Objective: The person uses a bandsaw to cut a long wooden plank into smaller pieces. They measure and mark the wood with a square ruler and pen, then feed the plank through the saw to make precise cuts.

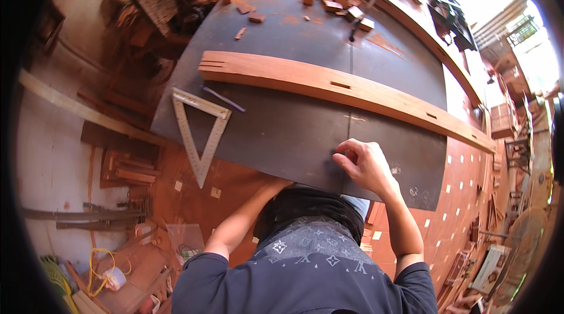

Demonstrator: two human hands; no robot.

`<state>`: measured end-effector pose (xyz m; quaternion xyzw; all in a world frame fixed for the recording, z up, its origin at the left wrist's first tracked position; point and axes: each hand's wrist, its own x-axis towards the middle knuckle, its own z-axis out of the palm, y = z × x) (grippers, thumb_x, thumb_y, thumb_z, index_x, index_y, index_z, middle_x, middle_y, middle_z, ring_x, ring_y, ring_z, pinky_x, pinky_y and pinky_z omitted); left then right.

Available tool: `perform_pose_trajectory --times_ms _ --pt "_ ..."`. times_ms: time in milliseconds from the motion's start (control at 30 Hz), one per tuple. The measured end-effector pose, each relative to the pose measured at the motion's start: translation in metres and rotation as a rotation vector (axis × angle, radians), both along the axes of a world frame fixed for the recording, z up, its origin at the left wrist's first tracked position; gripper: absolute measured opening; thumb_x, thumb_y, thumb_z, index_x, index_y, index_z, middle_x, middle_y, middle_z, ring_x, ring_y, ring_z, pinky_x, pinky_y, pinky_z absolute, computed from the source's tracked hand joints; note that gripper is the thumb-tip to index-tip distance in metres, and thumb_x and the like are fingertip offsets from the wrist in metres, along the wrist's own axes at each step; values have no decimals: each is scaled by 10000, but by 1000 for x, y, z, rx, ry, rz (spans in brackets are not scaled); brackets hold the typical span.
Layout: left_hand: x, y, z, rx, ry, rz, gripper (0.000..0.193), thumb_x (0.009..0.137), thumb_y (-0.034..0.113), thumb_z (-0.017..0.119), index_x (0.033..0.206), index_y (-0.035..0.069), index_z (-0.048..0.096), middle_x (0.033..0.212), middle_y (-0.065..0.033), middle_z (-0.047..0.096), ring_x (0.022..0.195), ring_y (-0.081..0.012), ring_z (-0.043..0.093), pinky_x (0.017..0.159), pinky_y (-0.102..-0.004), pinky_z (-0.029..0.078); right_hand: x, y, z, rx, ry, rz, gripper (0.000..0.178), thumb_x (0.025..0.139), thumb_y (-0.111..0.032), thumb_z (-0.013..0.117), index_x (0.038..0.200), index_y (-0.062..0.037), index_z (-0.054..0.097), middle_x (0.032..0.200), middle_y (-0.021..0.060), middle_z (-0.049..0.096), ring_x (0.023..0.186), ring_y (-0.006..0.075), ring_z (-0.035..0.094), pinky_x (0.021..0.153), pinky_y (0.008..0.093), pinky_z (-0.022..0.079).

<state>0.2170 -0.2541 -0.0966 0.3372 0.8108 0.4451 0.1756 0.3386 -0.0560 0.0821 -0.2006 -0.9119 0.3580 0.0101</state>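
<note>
My right hand [365, 164] hovers over or rests on the near part of the dark tabletop [282, 132]; which one I cannot tell. Its fingers are curled in, the thumb lies a little apart, and nothing shows between them. Of my left arm [249, 211] the forearm reaches to my waist at the table's near edge, where the hand is hidden. Beyond my right hand a long reddish wooden beam [294, 78] lies across the table, with slots cut in its face and grooves at its left end. A triangular metal square [202, 132] overhangs the left edge, beside a slim blue-purple pen [223, 98].
Small wood offcuts [335, 0] and sawdust lie on the far side. A second long board [405, 17] runs along the far edge. A black-tipped rod [367, 8] reaches over the table. Wood pieces [132, 170] and a yellow cord [94, 273] are at left.
</note>
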Motion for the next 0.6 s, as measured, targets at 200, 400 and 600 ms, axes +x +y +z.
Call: perform_pose_trajectory --times_ms 200,400,600 --pt "-5 25 1 -141 110 -261 282 988 265 630 1109 33 735 1147 -242 726 1097 -443 667 973 -514 499 79 23 2 5 46 -333 234 945 -238 773 1013 -15 762 727 155 724 661 280 718 681 370 567" --pt "-6 15 11 -316 181 -562 299 1005 281 617 1117 30 735 1169 -250 721 1121 -444 661 995 -505 495 174 51 -2 154 441 -872 177 982 -143 760 1063 14 759 820 16 718 679 91 601 626 285 503" --pt "11 -26 24 -391 204 -702 285 1010 285 610 996 31 737 1060 -229 735 1028 -445 678 932 -514 516 326 90 -143 674 554 -1683 369 1026 -357 696 1017 11 720 798 61 679 698 166 628 662 374 519"
